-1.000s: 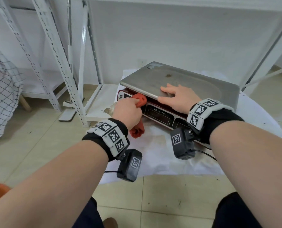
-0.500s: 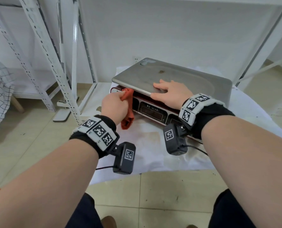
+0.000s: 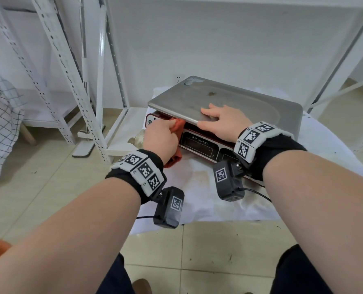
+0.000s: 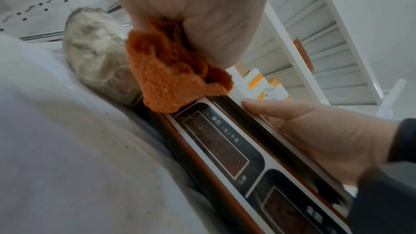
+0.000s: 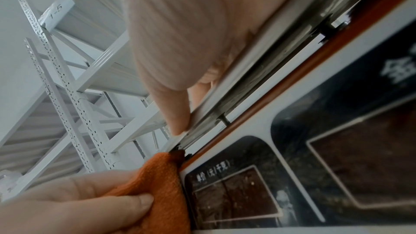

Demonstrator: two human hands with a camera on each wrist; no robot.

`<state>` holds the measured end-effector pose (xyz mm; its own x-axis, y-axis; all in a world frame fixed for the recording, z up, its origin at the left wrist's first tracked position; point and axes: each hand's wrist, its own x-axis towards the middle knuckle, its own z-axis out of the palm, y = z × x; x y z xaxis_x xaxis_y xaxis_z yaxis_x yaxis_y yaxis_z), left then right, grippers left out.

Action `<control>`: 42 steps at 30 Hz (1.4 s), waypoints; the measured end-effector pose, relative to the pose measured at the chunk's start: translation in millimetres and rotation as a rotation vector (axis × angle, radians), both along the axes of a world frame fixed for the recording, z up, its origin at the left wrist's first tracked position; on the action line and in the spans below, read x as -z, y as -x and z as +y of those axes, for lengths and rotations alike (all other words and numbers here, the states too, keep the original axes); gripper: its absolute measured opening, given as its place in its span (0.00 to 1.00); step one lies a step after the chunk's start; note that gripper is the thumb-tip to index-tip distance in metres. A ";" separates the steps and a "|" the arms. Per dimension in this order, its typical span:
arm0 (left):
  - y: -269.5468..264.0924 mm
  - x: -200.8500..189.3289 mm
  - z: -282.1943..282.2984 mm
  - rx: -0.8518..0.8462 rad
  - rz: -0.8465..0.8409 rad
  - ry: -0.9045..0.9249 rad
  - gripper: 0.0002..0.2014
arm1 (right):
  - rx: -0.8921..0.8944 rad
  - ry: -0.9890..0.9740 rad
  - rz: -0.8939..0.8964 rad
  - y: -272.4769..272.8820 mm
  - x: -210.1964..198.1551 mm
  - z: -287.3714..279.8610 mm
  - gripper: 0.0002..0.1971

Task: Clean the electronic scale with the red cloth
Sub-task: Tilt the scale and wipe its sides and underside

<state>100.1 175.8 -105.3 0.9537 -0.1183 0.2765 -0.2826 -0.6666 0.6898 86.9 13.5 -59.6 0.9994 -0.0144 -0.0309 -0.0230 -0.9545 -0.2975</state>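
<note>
The electronic scale [image 3: 240,102] sits on a white sheet on the floor, with a steel weighing pan on top and a red-trimmed display panel [image 4: 216,141] facing me. My left hand [image 3: 161,139] grips the bunched red cloth [image 3: 178,128] and presses it against the left end of the front face, just under the pan's edge. The red cloth [image 4: 175,70] hangs below my curled fingers in the left wrist view, and the red cloth [image 5: 162,181] touches the panel's corner in the right wrist view. My right hand [image 3: 220,122] lies flat on the pan, thumb along its front rim.
White perforated shelf uprights [image 3: 66,66] stand at the left, with a low shelf behind the scale. A clear bag of pale material [image 4: 96,51] lies beside the scale's left end. A checked fabric [image 3: 0,124] hangs at far left. The white sheet [image 3: 197,200] covers beige floor tiles.
My left hand has slid the cloth left and up along the scale's front, to the gap under the pan's edge. The right hand stays flat on the pan.
</note>
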 end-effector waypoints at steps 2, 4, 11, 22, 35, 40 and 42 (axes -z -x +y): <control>-1.0 4.0 -6.5 0.019 -0.017 -0.066 0.17 | 0.002 0.002 -0.003 -0.3 0.0 -1.3 0.28; 0.9 6.4 -9.3 0.054 -0.041 -0.113 0.16 | 0.004 -0.003 -0.005 -1.1 0.2 -2.0 0.28; -1.7 -0.7 6.0 0.083 -0.001 -0.100 0.16 | 0.000 0.004 -0.002 0.1 -0.1 -1.1 0.28; 6.9 8.0 0.9 0.020 0.082 -0.487 0.15 | -0.008 0.020 0.012 -1.8 1.2 -2.4 0.28; 5.0 18.8 2.1 0.006 0.170 -0.315 0.16 | -0.023 0.033 0.010 -0.6 0.3 -3.1 0.28; 2.9 22.8 8.8 -0.032 0.241 -0.185 0.19 | -0.030 0.027 0.012 -1.0 0.9 -2.6 0.28; -1.0 21.3 10.0 -0.069 0.265 -0.090 0.19 | -0.029 0.024 0.016 -2.1 1.4 -2.8 0.28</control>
<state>101.1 185.8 -126.6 0.9980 -0.0630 0.0080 -0.0521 -0.7401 0.6705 89.0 10.6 -61.0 0.9988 0.0141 -0.0465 0.0008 -0.9617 -0.2740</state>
